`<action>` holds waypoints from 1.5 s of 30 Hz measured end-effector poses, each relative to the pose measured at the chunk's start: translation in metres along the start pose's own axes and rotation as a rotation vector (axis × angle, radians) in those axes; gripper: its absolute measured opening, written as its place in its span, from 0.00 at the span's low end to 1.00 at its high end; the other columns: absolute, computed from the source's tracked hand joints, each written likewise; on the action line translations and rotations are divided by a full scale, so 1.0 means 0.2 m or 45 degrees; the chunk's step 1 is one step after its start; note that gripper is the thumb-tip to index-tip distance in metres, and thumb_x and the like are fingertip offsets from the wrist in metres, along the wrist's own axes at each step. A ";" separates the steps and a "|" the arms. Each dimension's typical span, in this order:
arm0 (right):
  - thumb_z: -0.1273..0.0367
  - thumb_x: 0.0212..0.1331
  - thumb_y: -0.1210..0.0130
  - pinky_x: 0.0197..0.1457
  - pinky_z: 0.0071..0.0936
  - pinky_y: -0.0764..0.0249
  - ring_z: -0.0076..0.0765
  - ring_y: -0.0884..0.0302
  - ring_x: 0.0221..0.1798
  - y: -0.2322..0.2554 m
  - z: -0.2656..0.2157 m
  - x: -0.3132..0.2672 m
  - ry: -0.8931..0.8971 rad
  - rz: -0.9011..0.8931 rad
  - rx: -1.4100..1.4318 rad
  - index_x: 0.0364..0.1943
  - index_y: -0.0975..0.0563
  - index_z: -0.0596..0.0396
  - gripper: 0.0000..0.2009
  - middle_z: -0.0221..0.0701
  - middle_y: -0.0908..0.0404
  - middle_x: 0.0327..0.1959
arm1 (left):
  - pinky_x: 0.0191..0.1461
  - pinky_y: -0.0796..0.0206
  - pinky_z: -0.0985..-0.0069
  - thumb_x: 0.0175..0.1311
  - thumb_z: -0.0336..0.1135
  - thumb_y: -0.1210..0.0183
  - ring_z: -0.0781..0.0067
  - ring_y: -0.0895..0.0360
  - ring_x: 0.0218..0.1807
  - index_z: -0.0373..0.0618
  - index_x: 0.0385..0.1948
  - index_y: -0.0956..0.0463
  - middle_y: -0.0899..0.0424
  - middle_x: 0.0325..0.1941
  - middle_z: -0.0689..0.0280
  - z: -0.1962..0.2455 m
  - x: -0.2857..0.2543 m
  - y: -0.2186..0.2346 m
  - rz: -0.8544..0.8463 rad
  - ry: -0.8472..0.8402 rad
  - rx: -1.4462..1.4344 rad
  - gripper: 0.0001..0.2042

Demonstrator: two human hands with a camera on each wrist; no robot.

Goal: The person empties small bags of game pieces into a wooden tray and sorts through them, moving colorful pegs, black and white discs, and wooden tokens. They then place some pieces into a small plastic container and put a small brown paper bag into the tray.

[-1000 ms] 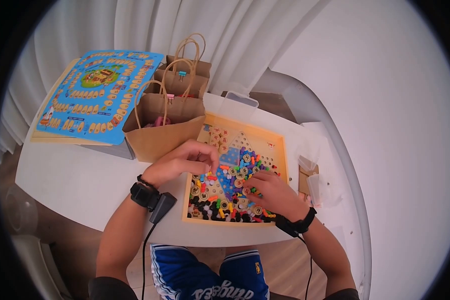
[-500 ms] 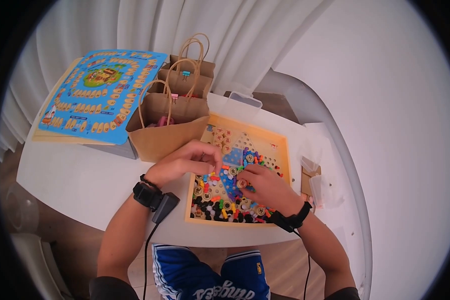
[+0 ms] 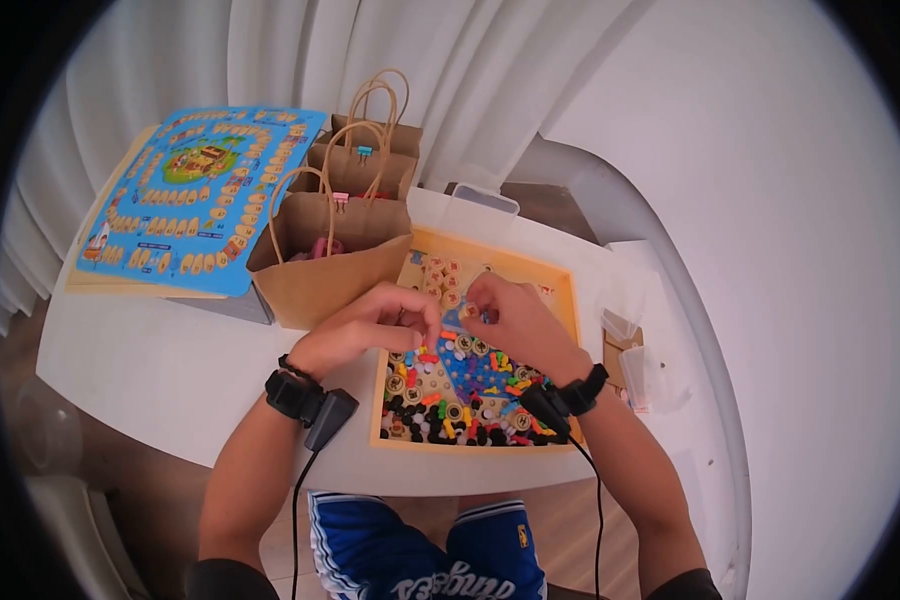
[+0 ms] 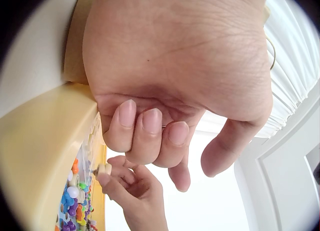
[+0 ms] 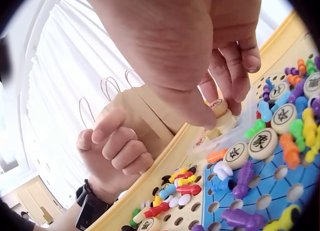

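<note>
My right hand [image 3: 522, 322] pinches a round wooden piece [image 3: 471, 312] between thumb and fingers over the upper part of the shallow wooden tray [image 3: 573, 300]. In the right wrist view, the gripped piece [image 5: 218, 106] is just above other pale discs [image 5: 226, 122] by a clear plastic box [image 5: 246, 132]; whether they touch is unclear. My left hand [image 3: 375, 322] hovers over the tray's left edge, fingers loosely curled and thumb apart, holding nothing. Inside the tray, colourful pegs [image 5: 243, 180] and wooden discs [image 5: 263, 143] lie mixed on a blue holed board.
Brown paper bags [image 3: 335, 285] stand behind the tray's left side. Left of them lies a blue game board [image 3: 200, 200]. An empty clear container [image 3: 482, 205] is behind the tray, and clear plastic pieces [image 3: 632, 375] with a card lie to its right.
My right hand has moved from the pegs and discs in the middle right of the tray up and left, carrying a wooden disc. My left hand has stayed nearly still.
</note>
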State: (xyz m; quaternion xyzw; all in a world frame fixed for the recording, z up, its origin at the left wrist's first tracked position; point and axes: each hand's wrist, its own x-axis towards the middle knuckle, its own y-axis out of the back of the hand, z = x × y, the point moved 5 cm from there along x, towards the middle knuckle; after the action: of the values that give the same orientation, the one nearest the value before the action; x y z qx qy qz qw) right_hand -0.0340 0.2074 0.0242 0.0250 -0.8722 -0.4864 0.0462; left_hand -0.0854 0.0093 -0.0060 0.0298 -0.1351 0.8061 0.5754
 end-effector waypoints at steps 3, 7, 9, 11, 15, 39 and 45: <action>0.68 0.56 0.31 0.43 0.34 0.19 0.43 0.12 0.37 -0.04 -0.01 0.05 -0.028 -0.023 -0.001 0.41 0.20 0.61 0.13 0.42 0.12 0.34 | 0.44 0.38 0.82 0.61 0.34 0.41 0.84 0.29 0.39 0.40 0.36 0.21 0.19 0.37 0.72 0.00 0.00 0.01 0.012 -0.025 -0.021 0.08; 0.66 0.57 0.31 0.43 0.35 0.18 0.45 0.11 0.37 -0.08 -0.01 0.07 -0.112 -0.048 -0.048 0.41 0.20 0.63 0.15 0.44 0.12 0.32 | 0.44 0.38 0.82 0.61 0.35 0.41 0.86 0.29 0.39 0.40 0.36 0.21 0.20 0.36 0.73 0.00 -0.01 0.00 0.013 -0.006 -0.032 0.08; 0.66 0.57 0.32 0.43 0.35 0.18 0.45 0.11 0.37 -0.07 -0.03 0.07 -0.110 -0.054 -0.044 0.40 0.20 0.63 0.15 0.44 0.12 0.32 | 0.44 0.38 0.82 0.61 0.35 0.41 0.86 0.29 0.39 0.40 0.36 0.21 0.20 0.36 0.73 0.01 0.00 0.00 0.007 -0.009 -0.028 0.08; 0.65 0.58 0.32 0.43 0.35 0.17 0.46 0.10 0.37 -0.07 -0.04 0.07 -0.106 -0.059 -0.039 0.40 0.19 0.64 0.15 0.45 0.12 0.31 | 0.44 0.38 0.82 0.61 0.35 0.41 0.86 0.29 0.39 0.40 0.36 0.20 0.20 0.36 0.73 0.01 -0.01 0.00 0.000 -0.014 -0.024 0.08; 0.67 0.63 0.35 0.42 0.37 0.19 0.47 0.12 0.37 -0.04 -0.05 0.04 -0.039 0.014 -0.011 0.40 0.19 0.63 0.12 0.43 0.12 0.33 | 0.46 0.37 0.82 0.61 0.35 0.41 0.85 0.28 0.39 0.40 0.36 0.20 0.19 0.37 0.72 0.01 -0.01 0.00 0.017 0.007 -0.020 0.09; 0.71 0.58 0.33 0.52 0.44 0.21 0.55 0.18 0.48 0.01 0.12 -0.19 -0.034 -0.102 -0.243 0.42 0.16 0.58 0.10 0.43 0.19 0.43 | 0.46 0.37 0.81 0.62 0.34 0.41 0.84 0.29 0.40 0.41 0.35 0.21 0.19 0.38 0.72 0.02 -0.01 0.00 0.018 0.012 0.008 0.07; 0.71 0.58 0.32 0.50 0.39 0.19 0.47 0.16 0.45 0.06 0.06 -0.23 0.066 -0.073 -0.265 0.46 0.17 0.57 0.13 0.39 0.17 0.43 | 0.47 0.37 0.80 0.62 0.34 0.42 0.83 0.28 0.41 0.41 0.35 0.20 0.19 0.38 0.71 0.00 -0.01 0.01 0.023 -0.012 0.006 0.07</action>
State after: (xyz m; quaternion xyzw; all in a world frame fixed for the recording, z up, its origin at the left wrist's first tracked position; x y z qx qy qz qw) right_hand 0.0107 0.2273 0.0252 0.0576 -0.8143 -0.5747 0.0571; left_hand -0.0861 0.0074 -0.0058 0.0336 -0.1361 0.8113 0.5675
